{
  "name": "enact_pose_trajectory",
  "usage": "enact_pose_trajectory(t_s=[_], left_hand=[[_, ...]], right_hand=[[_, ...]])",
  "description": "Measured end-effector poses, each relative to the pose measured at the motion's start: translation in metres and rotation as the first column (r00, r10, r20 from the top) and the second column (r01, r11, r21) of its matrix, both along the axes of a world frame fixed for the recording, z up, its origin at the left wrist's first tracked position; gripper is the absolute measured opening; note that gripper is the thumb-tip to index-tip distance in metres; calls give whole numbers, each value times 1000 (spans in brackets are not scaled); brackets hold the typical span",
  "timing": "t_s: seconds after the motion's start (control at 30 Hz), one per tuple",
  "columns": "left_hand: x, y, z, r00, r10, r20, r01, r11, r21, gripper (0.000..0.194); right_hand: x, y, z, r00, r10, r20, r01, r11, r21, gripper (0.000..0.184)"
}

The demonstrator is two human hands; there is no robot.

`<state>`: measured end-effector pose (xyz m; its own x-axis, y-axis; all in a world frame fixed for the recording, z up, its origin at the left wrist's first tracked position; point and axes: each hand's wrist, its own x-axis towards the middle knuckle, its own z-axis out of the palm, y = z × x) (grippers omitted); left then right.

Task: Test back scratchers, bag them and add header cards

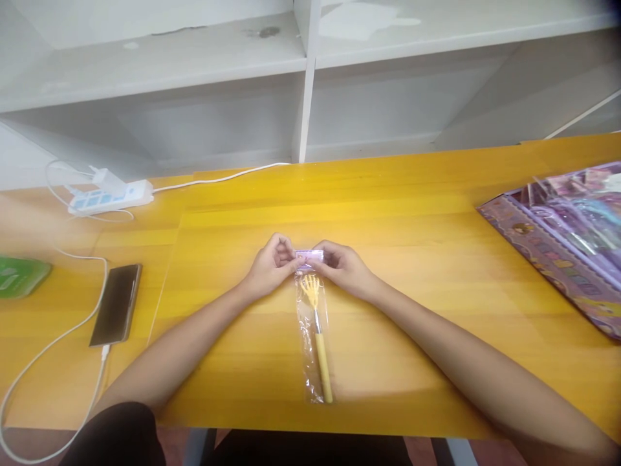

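Note:
Between my two hands is a small purple printed header card (309, 256) at the top end of a clear plastic bag (305, 336). My left hand (272, 264) pinches the card's left end between thumb and fingers. At its right end my right hand (345, 266) does the same. Inside the bag lies a yellow back scratcher (322, 362) with a hand-shaped head, a short metal shaft and a pale yellow handle. It points toward me, flat on the wooden table (412, 226).
At the right stands an open purple patterned box (548, 259) with several bagged items. On the left lie a phone (115, 304) on a white cable (53, 343), a green packet (22, 277) and a power strip (114, 196). A white shelf (310, 65) rises behind the table.

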<state>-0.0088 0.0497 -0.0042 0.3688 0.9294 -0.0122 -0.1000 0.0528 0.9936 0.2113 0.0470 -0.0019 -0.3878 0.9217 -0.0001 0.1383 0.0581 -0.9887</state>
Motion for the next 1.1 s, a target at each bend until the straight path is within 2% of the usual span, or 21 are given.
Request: enact_pose_trajectory(t_s=[0.1, 0.2, 0.43, 0.6, 0.77, 0.87, 1.1], left_hand=[[-2, 1, 3, 997, -55, -57, 54, 998, -22, 45], [-3, 4, 3, 990, -90, -106, 88, 996, -22, 39], [-3, 10, -2, 997, 0, -83, -4, 999, -42, 42], [-2, 11, -1, 998, 36, -47, -38, 999, -39, 45], [-3, 9, 1, 994, -40, -99, 29, 993, -111, 48], [-3, 8, -1, 985, -14, -172, -4, 995, -103, 47], [-5, 13, -1, 987, -27, -158, 10, 994, -106, 48]], right_hand=[[0, -1, 0, 999, 24, 39, -25, 999, 21, 35], [1, -2, 0, 998, 30, 55, -33, 999, 43, 33], [2, 2, 2, 997, 61, 55, -62, 998, 18, 37], [3, 2, 2, 995, 74, 63, -70, 996, -63, 43], [3, 1, 4, 1000, 9, 17, -7, 997, -81, 49], [3, 2, 7, 999, 34, 7, -33, 995, -91, 49], [9, 11, 6, 993, 118, 12, -116, 989, -86, 49]])
